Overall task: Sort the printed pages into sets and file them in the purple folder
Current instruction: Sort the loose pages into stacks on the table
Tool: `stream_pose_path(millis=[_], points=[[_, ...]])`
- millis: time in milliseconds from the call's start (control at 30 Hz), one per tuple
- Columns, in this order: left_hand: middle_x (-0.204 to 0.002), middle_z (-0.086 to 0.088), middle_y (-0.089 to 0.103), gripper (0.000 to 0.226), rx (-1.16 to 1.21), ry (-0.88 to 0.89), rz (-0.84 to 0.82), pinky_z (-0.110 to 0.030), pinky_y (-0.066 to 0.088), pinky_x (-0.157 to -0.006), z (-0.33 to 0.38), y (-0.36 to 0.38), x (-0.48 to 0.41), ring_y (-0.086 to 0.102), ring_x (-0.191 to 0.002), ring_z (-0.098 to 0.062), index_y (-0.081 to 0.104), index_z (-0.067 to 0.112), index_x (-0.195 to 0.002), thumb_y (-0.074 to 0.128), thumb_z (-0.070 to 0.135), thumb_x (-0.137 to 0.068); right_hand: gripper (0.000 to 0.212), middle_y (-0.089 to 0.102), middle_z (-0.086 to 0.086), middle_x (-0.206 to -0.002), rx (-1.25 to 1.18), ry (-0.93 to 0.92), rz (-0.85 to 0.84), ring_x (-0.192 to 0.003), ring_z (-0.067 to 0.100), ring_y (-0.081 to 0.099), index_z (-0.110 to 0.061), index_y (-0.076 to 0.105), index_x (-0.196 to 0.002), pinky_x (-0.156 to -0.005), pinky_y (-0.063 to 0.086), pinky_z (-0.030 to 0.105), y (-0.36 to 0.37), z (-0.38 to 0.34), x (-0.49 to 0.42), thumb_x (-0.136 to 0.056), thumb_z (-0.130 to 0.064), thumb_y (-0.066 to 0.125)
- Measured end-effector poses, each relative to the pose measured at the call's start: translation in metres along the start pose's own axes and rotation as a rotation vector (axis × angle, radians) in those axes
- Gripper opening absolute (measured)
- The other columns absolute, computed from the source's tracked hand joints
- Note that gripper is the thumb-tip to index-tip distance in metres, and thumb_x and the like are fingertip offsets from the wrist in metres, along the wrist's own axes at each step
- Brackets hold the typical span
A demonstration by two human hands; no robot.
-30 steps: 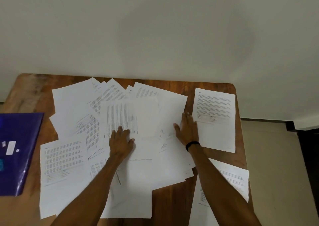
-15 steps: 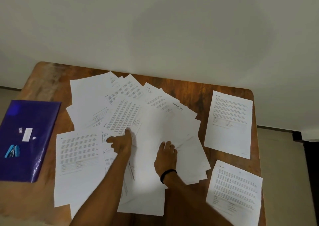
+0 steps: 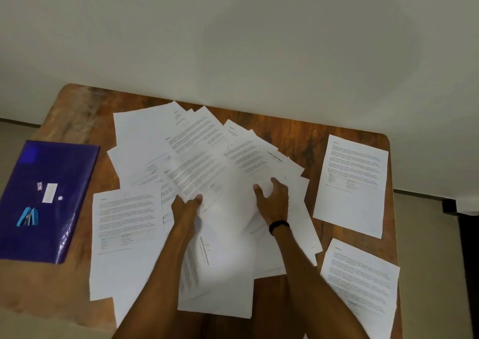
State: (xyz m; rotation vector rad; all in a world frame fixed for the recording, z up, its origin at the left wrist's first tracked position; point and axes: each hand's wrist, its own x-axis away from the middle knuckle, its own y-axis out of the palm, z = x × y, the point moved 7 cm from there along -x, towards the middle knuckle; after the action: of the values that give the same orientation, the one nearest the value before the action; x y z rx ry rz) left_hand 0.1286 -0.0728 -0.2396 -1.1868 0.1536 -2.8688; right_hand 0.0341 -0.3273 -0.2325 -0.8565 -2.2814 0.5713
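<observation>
Centrally, over the fanned heap of printed pages point(image 3: 207, 157) on the wooden table point(image 3: 77, 110), the left hand point(image 3: 185, 209) pinched the near edge of one blurred sheet point(image 3: 199, 175), thumb on top and the other fingers tucked beneath it. The right hand point(image 3: 273, 198) lay on the heap just beside it, fingers loosely spread and slightly curled, gripping nothing. The purple folder point(image 3: 64, 173) lay shut at the table's left edge, well apart from both hands, a blue stapler point(image 3: 28, 217) resting on its cover.
</observation>
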Motion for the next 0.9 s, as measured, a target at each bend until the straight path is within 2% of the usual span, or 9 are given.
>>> stream_pose_path(millis=[200,300,367,433,500,567,633,733,900], points=[[-0.13,-0.005,0.066,0.048,-0.096,0.025,-0.445,-0.047,0.038,-0.114,-0.005,0.009,0.005,0.06,-0.124,-0.021,0.056,0.008,-0.138,0.066,0.001,-0.091,0.082,0.047,0.011,-0.15,-0.088,0.064,-0.384,-0.136,0.026,0.047,-0.013,0.039,-0.15,-0.11,0.041,0.039,0.002,0.007,-0.008,-0.085,-0.052,0.071],[-0.132,-0.002,0.065,0.048,-0.131,0.02,-0.591,-0.04,0.041,-0.111,0.006,0.035,0.012,0.059,-0.125,-0.018,0.056,0.012,-0.139,0.066,0.004,-0.092,0.056,0.063,0.006,-0.133,-0.172,0.016,-0.423,-0.119,0.025,0.062,-0.013,0.059,-0.131,-0.104,0.05,0.045,-0.017,0.013,-0.01,-0.086,-0.042,0.075],[-0.126,0.001,0.068,0.044,-0.192,0.039,-0.606,-0.035,0.047,-0.101,0.011,0.058,0.014,0.063,-0.118,-0.015,0.061,0.016,-0.132,0.069,0.004,-0.09,0.038,0.071,0.006,-0.118,-0.224,0.01,-0.342,-0.104,0.025,0.069,-0.01,0.066,-0.117,-0.093,0.057,0.048,-0.043,0.022,-0.015,-0.089,-0.034,0.074],[-0.113,-0.001,0.072,0.034,-0.304,0.102,-0.492,-0.031,0.051,-0.088,0.016,0.078,0.013,0.067,-0.104,-0.019,0.069,0.02,-0.116,0.072,0.004,-0.086,0.034,0.072,0.008,-0.114,-0.239,0.026,-0.178,-0.103,0.028,0.069,-0.008,0.068,-0.115,-0.092,0.057,0.046,-0.08,0.04,-0.028,-0.09,-0.029,0.073],[-0.114,-0.006,0.07,0.031,-0.519,0.232,-0.259,-0.034,0.051,-0.087,0.02,0.087,0.005,0.066,-0.103,-0.025,0.067,0.019,-0.115,0.069,0.012,-0.086,0.035,0.072,0.009,-0.113,-0.229,0.049,-0.003,-0.105,0.028,0.067,-0.007,0.069,-0.115,-0.093,0.055,0.046,-0.123,0.061,-0.043,-0.089,-0.03,0.074],[-0.128,-0.016,0.06,0.051,-0.755,0.264,-0.034,-0.042,0.046,-0.096,0.021,0.091,0.004,0.057,-0.117,-0.034,0.054,0.012,-0.131,0.072,0.026,-0.087,0.032,0.071,0.013,-0.113,-0.21,0.116,0.134,-0.105,0.03,0.065,-0.004,0.068,-0.113,-0.093,0.054,0.045,-0.166,0.084,-0.058,-0.089,-0.025,0.072],[-0.135,-0.026,0.047,0.081,-0.925,0.17,0.121,-0.051,0.044,-0.098,0.012,0.089,0.007,0.047,-0.124,-0.043,0.039,0.004,-0.14,0.078,0.044,-0.081,0.027,0.069,0.015,-0.11,-0.185,0.187,0.241,-0.104,0.033,0.065,0.0,0.067,-0.111,-0.089,0.054,0.041,-0.207,0.108,-0.072,-0.09,-0.018,0.071],[-0.139,-0.028,0.039,0.104,-1.066,0.155,0.203,-0.056,0.042,-0.1,-0.002,0.088,0.009,0.043,-0.125,-0.045,0.029,0.003,-0.143,0.082,0.055,-0.071,0.032,0.067,0.016,-0.117,-0.182,0.259,0.299,-0.109,0.034,0.064,0.0,0.064,-0.116,-0.092,0.055,0.044,-0.249,0.14,-0.089,-0.089,-0.016,0.072],[-0.134,-0.029,0.042,0.107,-1.056,0.181,0.263,-0.054,0.041,-0.1,-0.009,0.089,0.003,0.046,-0.121,-0.046,0.023,0.003,-0.144,0.086,0.046,-0.07,0.055,0.059,0.019,-0.131,-0.034,0.342,0.334,-0.119,0.037,0.058,-0.004,0.051,-0.139,-0.098,0.048,0.041,-0.274,0.172,-0.105,-0.089,-0.014,0.072]])
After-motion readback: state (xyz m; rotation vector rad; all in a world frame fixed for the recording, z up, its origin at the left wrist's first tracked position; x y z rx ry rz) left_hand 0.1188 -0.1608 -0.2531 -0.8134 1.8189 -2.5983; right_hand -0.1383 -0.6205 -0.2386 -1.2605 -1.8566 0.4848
